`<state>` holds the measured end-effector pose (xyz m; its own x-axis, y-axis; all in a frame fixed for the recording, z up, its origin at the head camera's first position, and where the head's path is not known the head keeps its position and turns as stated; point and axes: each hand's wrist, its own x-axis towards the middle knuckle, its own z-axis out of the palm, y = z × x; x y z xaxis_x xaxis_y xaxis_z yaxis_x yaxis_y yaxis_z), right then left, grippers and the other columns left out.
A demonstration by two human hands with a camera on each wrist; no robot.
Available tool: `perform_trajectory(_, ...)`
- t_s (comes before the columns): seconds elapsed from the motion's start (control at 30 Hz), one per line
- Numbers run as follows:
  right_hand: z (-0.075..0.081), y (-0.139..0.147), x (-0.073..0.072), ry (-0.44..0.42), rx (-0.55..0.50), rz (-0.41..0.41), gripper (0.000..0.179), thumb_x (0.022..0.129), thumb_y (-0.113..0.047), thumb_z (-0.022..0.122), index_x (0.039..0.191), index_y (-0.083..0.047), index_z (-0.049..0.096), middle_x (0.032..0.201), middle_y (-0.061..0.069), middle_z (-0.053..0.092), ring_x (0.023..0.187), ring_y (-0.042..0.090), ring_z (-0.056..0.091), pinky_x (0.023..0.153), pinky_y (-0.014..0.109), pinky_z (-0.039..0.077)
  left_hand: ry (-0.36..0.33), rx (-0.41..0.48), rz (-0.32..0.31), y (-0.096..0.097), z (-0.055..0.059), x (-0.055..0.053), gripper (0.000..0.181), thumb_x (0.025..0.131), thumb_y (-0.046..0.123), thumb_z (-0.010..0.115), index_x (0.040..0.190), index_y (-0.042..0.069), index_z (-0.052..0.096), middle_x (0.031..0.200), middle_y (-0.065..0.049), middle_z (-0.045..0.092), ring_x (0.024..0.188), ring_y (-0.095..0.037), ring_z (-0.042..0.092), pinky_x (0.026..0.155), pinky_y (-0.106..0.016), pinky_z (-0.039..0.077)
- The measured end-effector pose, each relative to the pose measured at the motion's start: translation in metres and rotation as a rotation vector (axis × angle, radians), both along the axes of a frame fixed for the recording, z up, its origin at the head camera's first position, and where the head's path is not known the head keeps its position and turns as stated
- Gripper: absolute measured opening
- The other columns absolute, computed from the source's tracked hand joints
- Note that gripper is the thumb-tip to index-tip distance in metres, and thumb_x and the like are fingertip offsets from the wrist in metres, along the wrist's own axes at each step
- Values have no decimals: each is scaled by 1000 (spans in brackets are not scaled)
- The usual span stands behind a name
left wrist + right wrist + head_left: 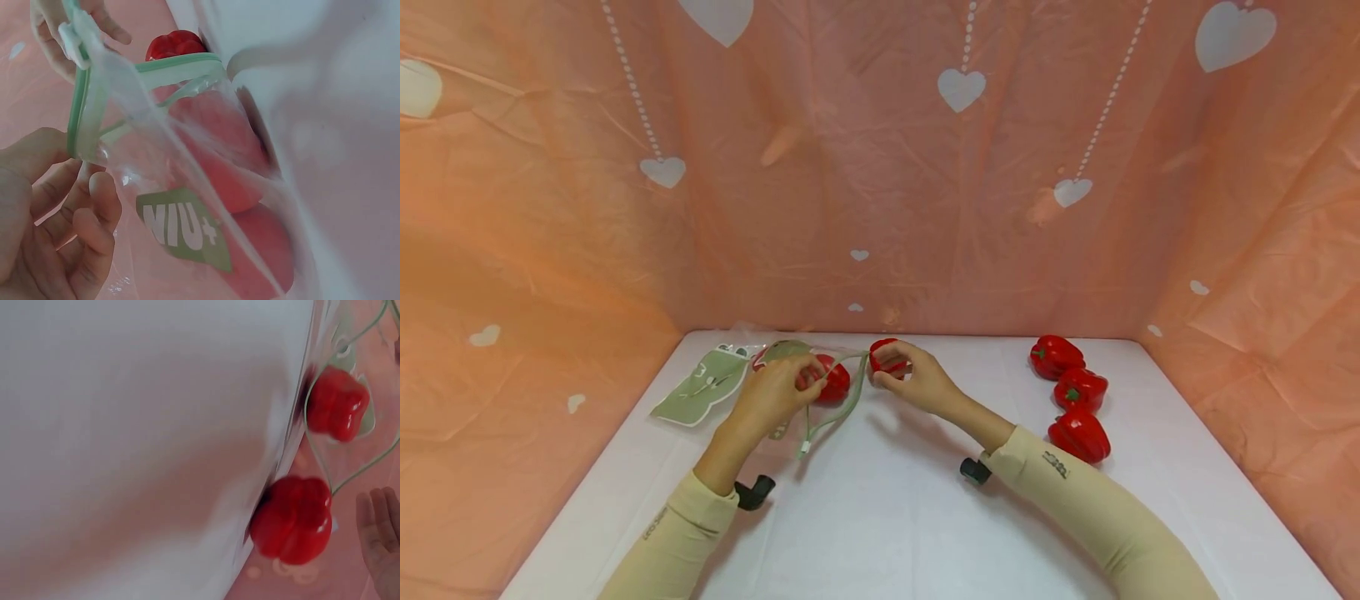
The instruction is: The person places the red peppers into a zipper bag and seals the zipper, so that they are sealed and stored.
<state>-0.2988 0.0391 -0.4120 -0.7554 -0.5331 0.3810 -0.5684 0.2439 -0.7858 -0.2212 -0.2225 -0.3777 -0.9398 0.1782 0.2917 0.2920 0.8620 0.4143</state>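
Note:
My left hand pinches the green-edged rim of a clear zip bag between thumb and fingers. Its mouth gapes toward the right. Inside lies a red bell pepper, with another red pepper deeper in, seen through the plastic in the left wrist view. Just outside the mouth, another bell pepper rests on the table by the bag's edge. My right hand is beside that pepper with its fingers extended; a gap shows between them in the right wrist view. A white slider hangs on the rim.
Three more red bell peppers stand in a row at the right of the white table. A flat green printed bag lies at the back left. Orange cloth with hearts encloses the back and sides.

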Motion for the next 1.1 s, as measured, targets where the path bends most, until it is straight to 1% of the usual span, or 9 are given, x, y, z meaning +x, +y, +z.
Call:
perform_trajectory(0.07,0,2,-5,57,7,-10,37,93,-1,81,126,9,66,122,26,70,108,37,71,96,54,59,-4,1,-6,-1,0,0,12,96,21,80,105,14,76,83,3,71,79,-15,67,68,-34,54)
perform_trajectory(0.17,0,6,-13,117,41,-17,39,94,-4,81,129,7,65,129,25,69,112,38,71,98,56,58,-8,2,-15,-2,0,0,12,96,20,80,105,14,76,83,4,71,79,-14,66,68,-34,55)
perform_trajectory(0.3,1,10,-22,146,108,-18,44,95,-11,82,133,4,64,134,21,67,118,38,68,102,55,56,-9,-5,-16,-4,1,1,11,96,20,79,105,14,76,82,5,70,78,-14,66,68,-34,54)
perform_trajectory(0.43,1,12,-30,137,183,-23,50,95,-16,84,137,1,64,137,19,66,125,37,64,107,55,54,-12,-6,-23,-3,1,1,11,96,20,79,104,15,76,81,5,70,78,-13,66,68,-34,54)
perform_trajectory(0.6,1,14,-40,124,253,-33,57,94,-20,85,142,0,61,143,19,62,131,40,58,111,61,49,-18,-7,-20,-3,2,1,11,96,21,80,104,15,76,81,6,70,77,-13,65,67,-34,53)
perform_trajectory(0.7,2,14,-44,94,290,-44,62,94,-23,85,146,-3,59,149,18,59,136,42,54,113,62,46,-21,-12,-17,-3,2,0,11,96,21,79,104,16,76,81,6,69,77,-12,64,66,-33,53)
perform_trajectory(0.83,1,13,-51,32,321,-41,70,94,-29,84,153,-6,54,157,16,53,147,42,47,117,62,43,-23,-21,-16,-2,1,0,11,96,21,79,105,16,76,81,6,69,77,-13,64,66,-33,52)
perform_trajectory(0.93,-2,11,-55,-3,345,-24,75,95,-29,83,158,-6,48,161,17,49,150,40,43,117,60,43,-28,-25,-17,-2,1,-1,12,96,21,79,106,15,76,82,5,70,77,-13,64,66,-33,53)
perform_trajectory(1.1,-9,8,-61,-18,366,10,78,97,-25,81,161,-4,43,160,20,47,144,40,48,113,54,49,-43,-23,-15,-1,1,0,13,97,20,79,108,14,76,83,4,70,78,-14,64,67,-33,54)
